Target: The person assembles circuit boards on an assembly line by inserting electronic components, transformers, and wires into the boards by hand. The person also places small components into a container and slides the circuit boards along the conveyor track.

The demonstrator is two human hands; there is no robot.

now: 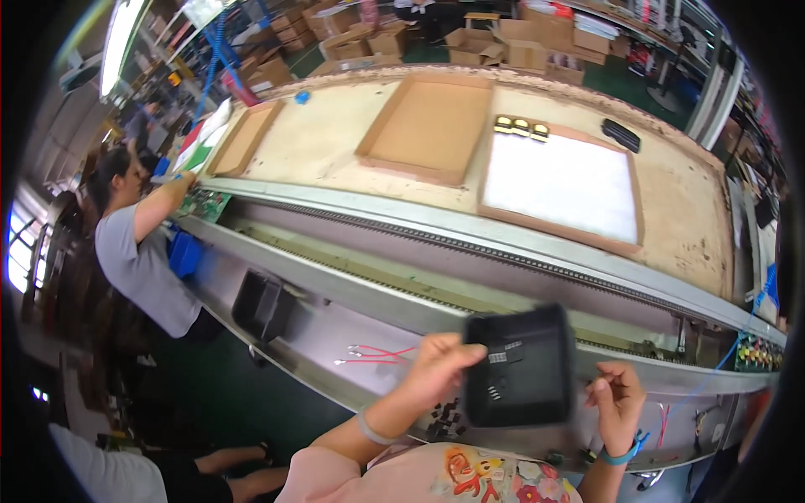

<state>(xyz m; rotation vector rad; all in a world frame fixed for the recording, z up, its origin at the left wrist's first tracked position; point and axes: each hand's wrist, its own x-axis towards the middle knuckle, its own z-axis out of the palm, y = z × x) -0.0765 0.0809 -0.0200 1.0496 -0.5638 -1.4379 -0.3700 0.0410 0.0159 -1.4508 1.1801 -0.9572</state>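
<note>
My left hand (446, 360) grips the left rim of a black plastic bin (537, 390), its thumb over the edge. A few small metallic parts (498, 357) lie inside. Right of the bin, apart from it, my right hand (618, 401) has its fingers curled toward the thumb; anything between them is too small to make out. A blue band (619, 458) is round that wrist. Below the bin, several small black parts (446, 419) are scattered on the metal worktop. Red wires (377, 354) with metal ends lie left of my left hand.
A conveyor rail (369, 222) runs across beyond the bin, with a circuit board (759, 355) at its right end. Past it, a white-lined cardboard tray (562, 184) and a brown one (428, 126) rest on the table. Another black bin (262, 306) stands left, near a co-worker (147, 243).
</note>
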